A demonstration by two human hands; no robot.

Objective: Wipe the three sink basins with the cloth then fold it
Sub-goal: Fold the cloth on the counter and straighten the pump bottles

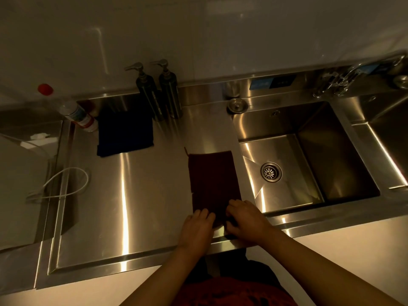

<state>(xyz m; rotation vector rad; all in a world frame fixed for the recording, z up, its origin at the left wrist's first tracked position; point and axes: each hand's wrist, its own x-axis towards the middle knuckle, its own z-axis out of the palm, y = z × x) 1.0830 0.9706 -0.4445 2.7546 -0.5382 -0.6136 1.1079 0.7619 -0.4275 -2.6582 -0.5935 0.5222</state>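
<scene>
Your left hand (197, 226) and right hand (245, 219) pinch the near end of the dark cloth (213, 182) at the counter's (132, 195) front edge. The cloth's long axis runs away from you, just left of the sink basin (309, 129).

The shiny counter (136, 195) in the middle of the frame is bare, so a hand can pass there. At the upper left, two pump bottles (159, 91), a dark blue cloth (125, 133) and a spray can (77, 115) stand in the way.
</scene>
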